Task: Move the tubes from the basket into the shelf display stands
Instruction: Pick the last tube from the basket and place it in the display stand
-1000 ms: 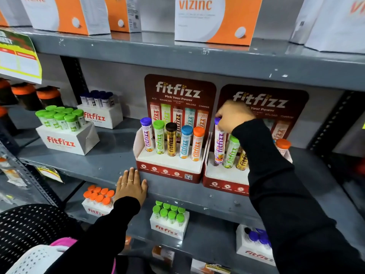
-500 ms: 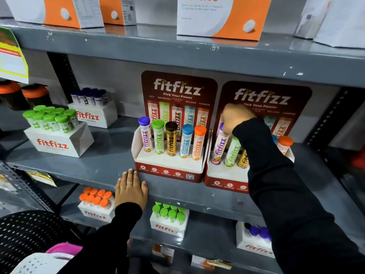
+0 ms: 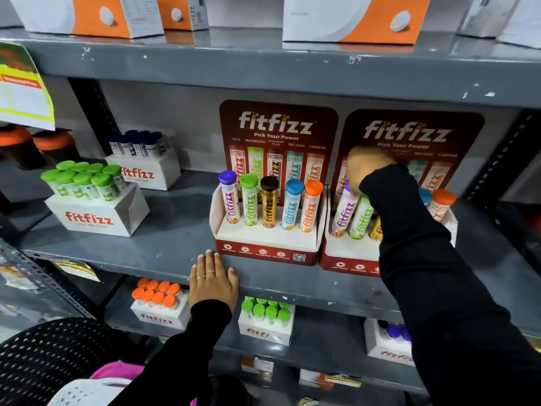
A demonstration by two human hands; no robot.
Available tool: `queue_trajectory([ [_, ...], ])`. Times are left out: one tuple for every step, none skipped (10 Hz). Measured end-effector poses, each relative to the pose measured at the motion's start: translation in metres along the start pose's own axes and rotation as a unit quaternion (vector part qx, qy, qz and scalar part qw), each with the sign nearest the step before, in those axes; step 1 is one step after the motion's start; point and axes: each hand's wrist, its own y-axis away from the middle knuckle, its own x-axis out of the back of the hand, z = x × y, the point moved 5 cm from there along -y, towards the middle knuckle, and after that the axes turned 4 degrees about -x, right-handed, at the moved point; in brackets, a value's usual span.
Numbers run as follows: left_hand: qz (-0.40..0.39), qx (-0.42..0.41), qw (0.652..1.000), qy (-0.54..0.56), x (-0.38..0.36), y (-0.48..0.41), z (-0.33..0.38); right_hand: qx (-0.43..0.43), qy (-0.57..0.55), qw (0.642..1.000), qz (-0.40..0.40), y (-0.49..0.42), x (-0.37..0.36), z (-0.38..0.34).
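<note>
My right hand was closed over the top of the purple-capped tube, fingers curled down around its cap, the sleeve reaching up and across the right display stand. That tube stood tilted in the stand's leftmost slot, with a green tube just beside it and a gold one partly hidden behind my arm. A blue cap and an orange-capped tube showed past the sleeve on the far side. My left hand lay flat and open, holding nothing, palm down on the front edge of the grey shelf. The left display stand was full: purple, green, black, blue and orange caps in a row, all upright. The black perforated basket sat at lower left; I couldn't tell what was in it.
</note>
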Motion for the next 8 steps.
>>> queue_trajectory([
  [0.005,0.001,1.000,0.004,0.001,0.000,0.001,-0.007,0.025,1.000,-0.003,-0.024,-0.022,0.013],
  [0.008,-0.002,1.000,0.011,0.003,0.001,0.003,0.026,0.013,1.000,-0.003,-0.036,-0.035,0.023],
  [0.000,0.003,1.000,0.004,0.004,0.000,0.001,0.056,-0.014,0.998,-0.012,-0.040,-0.037,0.025],
  [-0.015,0.011,1.000,0.009,0.002,-0.001,0.001,0.076,-0.034,0.996,-0.023,-0.035,-0.038,0.025],
  [-0.049,0.017,0.999,0.009,0.004,-0.003,0.000,0.093,-0.049,0.994,-0.015,-0.029,-0.039,0.027],
  [-0.018,0.002,1.000,0.023,0.014,0.004,0.007,0.077,-0.059,0.995,0.006,-0.015,-0.041,0.031],
  [0.044,-0.039,0.997,0.048,0.027,0.018,0.026,0.078,-0.049,0.993,0.071,0.005,-0.042,0.035],
  [0.101,-0.104,0.988,0.053,0.044,0.026,0.059,0.136,-0.042,0.978,0.150,0.038,-0.050,0.025],
])
